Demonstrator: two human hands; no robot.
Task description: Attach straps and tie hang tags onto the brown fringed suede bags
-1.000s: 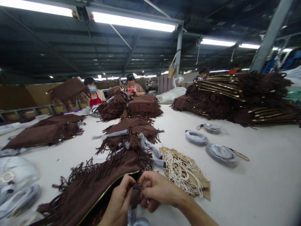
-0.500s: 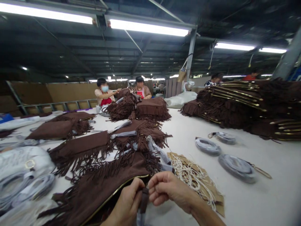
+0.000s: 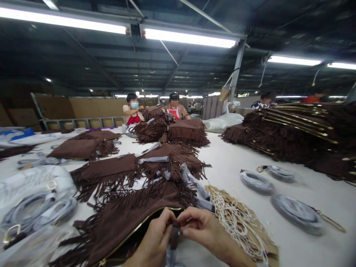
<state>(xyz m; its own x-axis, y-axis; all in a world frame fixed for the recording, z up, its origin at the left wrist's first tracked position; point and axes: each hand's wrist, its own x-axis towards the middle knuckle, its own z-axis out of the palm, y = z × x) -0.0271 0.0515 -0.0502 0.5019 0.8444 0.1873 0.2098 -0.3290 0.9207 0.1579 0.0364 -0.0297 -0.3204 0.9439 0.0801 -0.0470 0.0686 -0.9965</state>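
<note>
A brown fringed suede bag (image 3: 130,217) with a gold zipper edge lies in front of me on the white table (image 3: 230,167). My left hand (image 3: 154,243) and my right hand (image 3: 204,230) meet at its near corner. Both pinch a narrow dark brown strap (image 3: 174,236) that stands upright between the fingertips. A grey wrapped length hangs below the strap. Just right of my right hand lies a stack of kraft paper tags with white strings (image 3: 239,222).
More fringed bags (image 3: 167,159) lie up the table's middle, with a tall pile (image 3: 300,129) at the right. Wrapped strap coils (image 3: 297,213) sit right and others (image 3: 36,211) left. Two people (image 3: 133,111) work at the far end; another is behind the pile.
The view has swung left and slightly forward, so everything has shifted right. My hands stay pinched on the strap at the bag's corner. The far person's bag has come down.
</note>
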